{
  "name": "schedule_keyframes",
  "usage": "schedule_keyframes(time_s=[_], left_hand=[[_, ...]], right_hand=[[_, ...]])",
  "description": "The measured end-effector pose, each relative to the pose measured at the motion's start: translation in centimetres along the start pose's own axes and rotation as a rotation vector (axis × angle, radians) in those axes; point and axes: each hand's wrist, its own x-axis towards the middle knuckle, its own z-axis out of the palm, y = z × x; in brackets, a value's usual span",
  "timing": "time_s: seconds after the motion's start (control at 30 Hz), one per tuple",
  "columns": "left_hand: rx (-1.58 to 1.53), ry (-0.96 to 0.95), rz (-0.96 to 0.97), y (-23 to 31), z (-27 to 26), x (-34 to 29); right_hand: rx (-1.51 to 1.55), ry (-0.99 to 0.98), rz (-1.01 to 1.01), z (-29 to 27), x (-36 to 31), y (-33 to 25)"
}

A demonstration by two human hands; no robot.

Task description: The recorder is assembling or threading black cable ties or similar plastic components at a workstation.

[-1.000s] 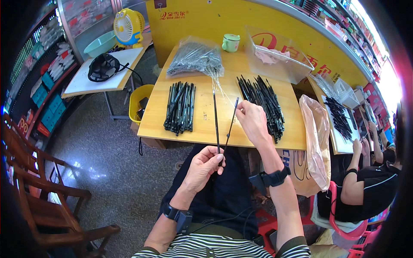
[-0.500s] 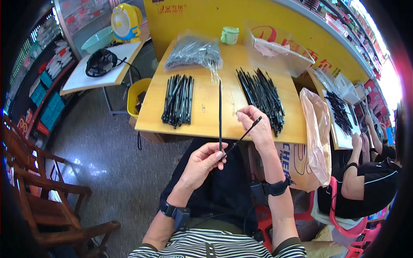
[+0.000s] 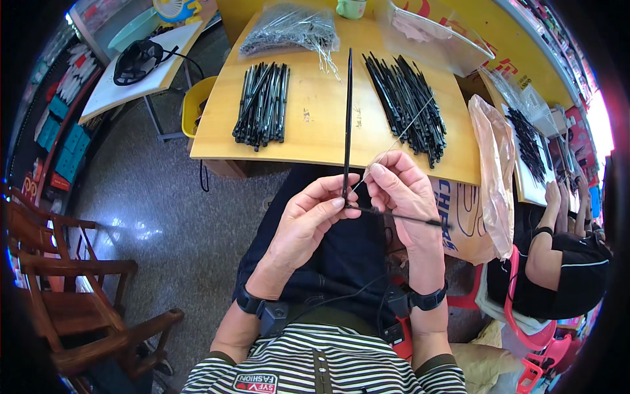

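1. Since half a second ago, the right hand (image 3: 405, 197) has drawn nearer the left hand (image 3: 307, 213), and the sideways rod (image 3: 423, 220) has swung downward.
2. Left pile of black rods (image 3: 262, 105): on the left of the tabletop (image 3: 308, 148).
3. Left hand: off the tabletop's near edge, fingers closed around the lower end of the upright rod (image 3: 348, 111) and the sideways rod's inner end.
4. Right hand: off that edge too, fingers pinching a thin wire (image 3: 400, 136).
5. Right pile of black rods (image 3: 408, 108): on the tabletop's right.
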Motion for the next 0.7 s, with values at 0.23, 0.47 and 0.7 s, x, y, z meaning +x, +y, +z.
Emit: schedule_keyframes(time_s=[0.23,0.47,0.7], left_hand=[[0.033,0.011,0.031,-0.16,0.16,-0.17],[0.056,0.001,0.057,-0.16,0.25,-0.19],[0.061,0.019,0.04,-0.09,0.2,-0.22]], right_hand=[[0.013,0.041,0.016,0.31,-0.37,0.4],[0.057,0.025,0.036,0.26,-0.32,0.71],[0.073,0.024,0.019,0.51,-0.31,0.68]])
